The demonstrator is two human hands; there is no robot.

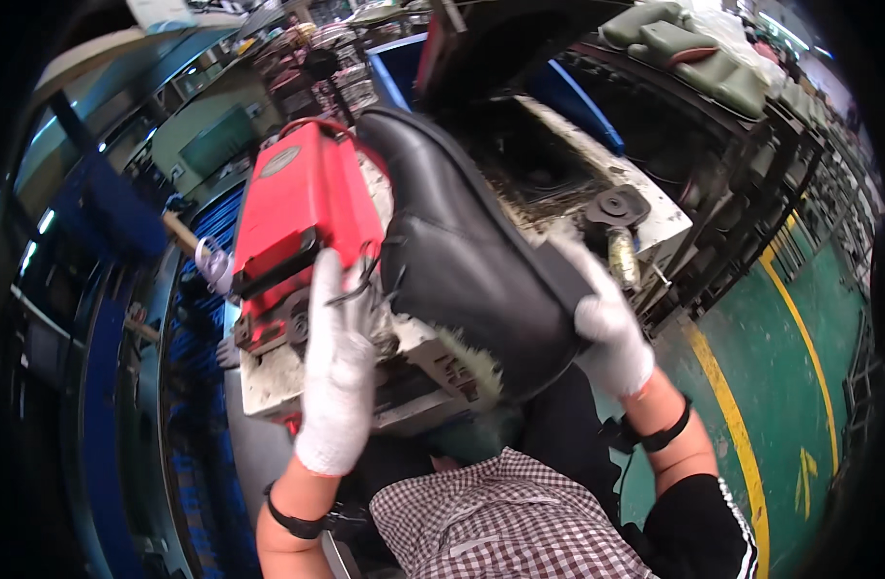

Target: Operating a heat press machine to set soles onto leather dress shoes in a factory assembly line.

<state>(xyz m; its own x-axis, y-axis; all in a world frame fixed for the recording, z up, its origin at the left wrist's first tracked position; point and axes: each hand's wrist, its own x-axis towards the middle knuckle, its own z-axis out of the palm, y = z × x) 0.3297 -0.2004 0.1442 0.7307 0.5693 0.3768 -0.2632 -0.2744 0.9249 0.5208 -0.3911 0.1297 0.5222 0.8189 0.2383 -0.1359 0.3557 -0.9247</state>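
Observation:
A black leather ankle boot (452, 241) lies tilted in front of me, toe up and to the left, with its sole facing right. Pale fuzzy lining shows at its lower opening. My right hand (607, 323), in a white knit glove, is closed around the heel end. My left hand (341, 347), gloved the same way, is on the boot's other side with its fingers stretched upward. Its fingertips are beside a red machine housing (312, 193) with a black bar across its front. Thin dark laces hang close to those fingers; whether they touch is unclear.
Beneath the boot is a worn, stained white machine base (269, 381). A round dark knob (616, 205) sits on its right part. Behind stands a blue bin (399, 68); a dark rack (742, 183) bearing green-grey shoe forms (722, 82) rises at right. Yellow lines (722, 415) cross the green floor.

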